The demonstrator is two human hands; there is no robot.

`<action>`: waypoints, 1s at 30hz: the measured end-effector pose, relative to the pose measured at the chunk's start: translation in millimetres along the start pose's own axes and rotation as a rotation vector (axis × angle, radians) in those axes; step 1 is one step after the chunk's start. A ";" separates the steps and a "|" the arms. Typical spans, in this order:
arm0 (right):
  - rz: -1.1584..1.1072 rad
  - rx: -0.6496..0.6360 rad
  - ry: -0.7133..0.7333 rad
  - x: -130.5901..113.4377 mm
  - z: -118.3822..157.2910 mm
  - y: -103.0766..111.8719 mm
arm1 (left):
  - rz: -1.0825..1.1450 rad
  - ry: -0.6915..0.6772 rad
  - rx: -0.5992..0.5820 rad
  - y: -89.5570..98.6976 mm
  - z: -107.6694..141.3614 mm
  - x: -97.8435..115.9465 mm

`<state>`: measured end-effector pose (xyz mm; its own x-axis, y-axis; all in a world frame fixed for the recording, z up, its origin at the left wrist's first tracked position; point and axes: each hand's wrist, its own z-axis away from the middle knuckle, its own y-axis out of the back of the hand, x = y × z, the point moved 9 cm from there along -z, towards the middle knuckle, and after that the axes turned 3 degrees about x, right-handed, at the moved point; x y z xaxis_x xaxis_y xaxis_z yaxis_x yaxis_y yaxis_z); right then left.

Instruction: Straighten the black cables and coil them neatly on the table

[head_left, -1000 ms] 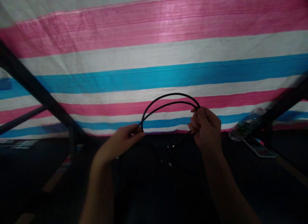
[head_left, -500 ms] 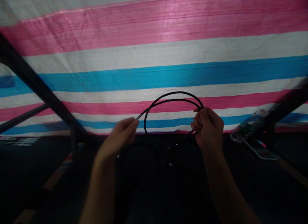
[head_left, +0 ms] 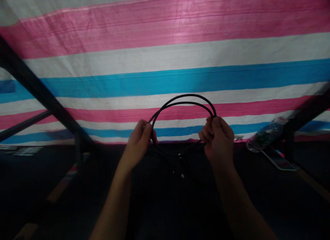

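A thin black cable [head_left: 190, 95] forms a loop of roughly two turns between my hands, in front of the striped sheet. My left hand [head_left: 140, 138] pinches the cable at the loop's left side, thumb against fingers. On the right side, my right hand [head_left: 218, 137] is closed round the strands, its fingers curled. The lower part of the loop hangs against the dark surface and is hard to make out. Below it, small pale spots and faint dark strands show in the gloom; what they belong to I cannot tell.
A sheet with pink, white and blue stripes [head_left: 154, 57] fills the background. Dark frame bars slope at the left [head_left: 38, 83] and right. A clear plastic bottle [head_left: 266, 135] lies tilted at the right beside a phone [head_left: 279, 160].
My left hand has moved right and slightly up, to the loop's left side, and now grips the cable there. My right hand has shifted slightly left, still holding the strands.
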<state>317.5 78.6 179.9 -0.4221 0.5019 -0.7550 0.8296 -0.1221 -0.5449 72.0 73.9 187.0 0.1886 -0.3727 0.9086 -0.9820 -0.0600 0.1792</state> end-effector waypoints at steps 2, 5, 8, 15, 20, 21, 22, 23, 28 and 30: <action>0.014 0.004 0.021 -5.2 -3.6 3.7 | -0.017 0.033 -0.134 -3.8 2.0 -1.0; 0.004 0.016 0.017 -7.0 -5.4 6.2 | -0.050 0.125 -0.374 -9.9 9.6 -12.7; -0.022 0.031 0.022 -7.1 -5.1 6.8 | -0.271 0.237 -0.610 -7.6 21.3 -37.4; -0.025 0.016 0.021 -1.5 -3.1 2.2 | -0.443 0.355 -0.575 16.7 17.7 -54.8; -0.135 0.078 -0.009 11.4 6.7 -5.0 | -0.002 0.216 -0.363 -6.3 6.1 -29.5; -0.160 0.090 -0.015 13.8 9.5 -6.8 | 0.098 0.224 -0.323 -12.4 5.5 -29.0; -0.183 0.104 -0.023 16.1 12.3 -7.9 | 0.182 0.246 -0.286 -18.5 5.5 -30.3; -0.206 0.121 -0.033 18.2 15.0 -8.2 | 0.248 0.272 -0.246 -24.0 5.7 -32.8; -0.301 0.176 -0.103 26.3 22.9 -6.1 | 0.432 0.367 -0.125 -42.1 8.3 -42.4; -0.315 0.176 -0.108 26.5 24.1 -6.5 | 0.517 0.405 -0.129 -47.0 9.8 -41.3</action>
<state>292.2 72.1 154.7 -0.6902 0.4466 -0.5694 0.5813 -0.1264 -0.8038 110.2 83.0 137.3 -0.2916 0.0549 0.9550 -0.9426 0.1531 -0.2967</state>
